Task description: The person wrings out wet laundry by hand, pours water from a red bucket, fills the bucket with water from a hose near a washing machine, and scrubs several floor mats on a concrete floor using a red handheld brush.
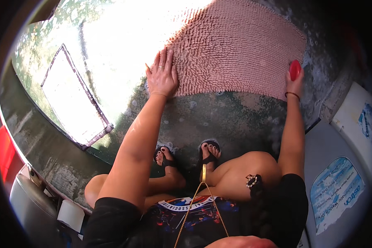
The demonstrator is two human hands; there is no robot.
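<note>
A pink shaggy bath mat (235,52) lies spread on the wet, dark green floor. My left hand (162,76) presses flat on the mat's left edge, fingers pointing away from me and thumb out to the side. At the mat's right edge, my right hand (294,82) grips a red object (295,70), perhaps the back of a scrubbing brush; its underside is hidden. Strong sunlight washes out the mat's far left corner. Patches of suds dot the floor around the mat.
Right of me stands a grey Astron washing machine (325,155). A bright patch with a dark raised border (93,105) lies at left. Beyond a low ledge (49,133) are a metal bin (34,204) and a white roll (70,215). My sandalled feet (209,152) are near the mat.
</note>
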